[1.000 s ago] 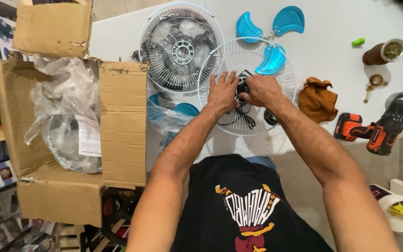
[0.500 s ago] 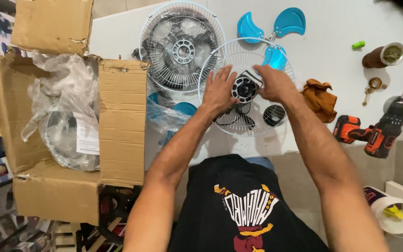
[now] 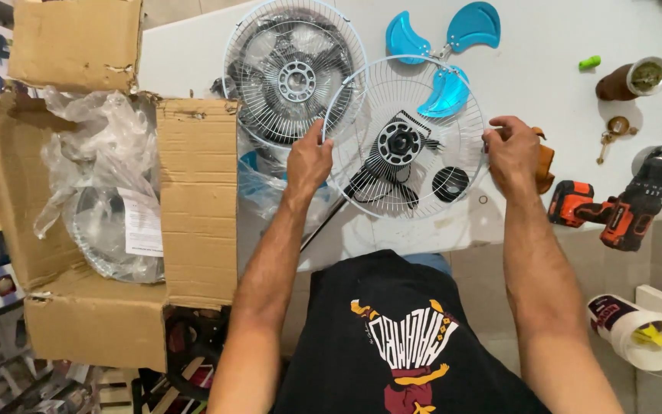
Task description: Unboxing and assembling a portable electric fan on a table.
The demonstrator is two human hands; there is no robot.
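Hands have been moved from the motor out to the grille rim. It is gripped by the left hand and right hand; open table lies beyond.

White table with fan parts

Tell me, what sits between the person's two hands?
In the head view, a round white wire fan grille spans from the left hand to the right hand, each gripping its rim, with the black motor behind its middle.

L hand & R hand gripping white wire fan guard rim, over white table, cardboard box at left
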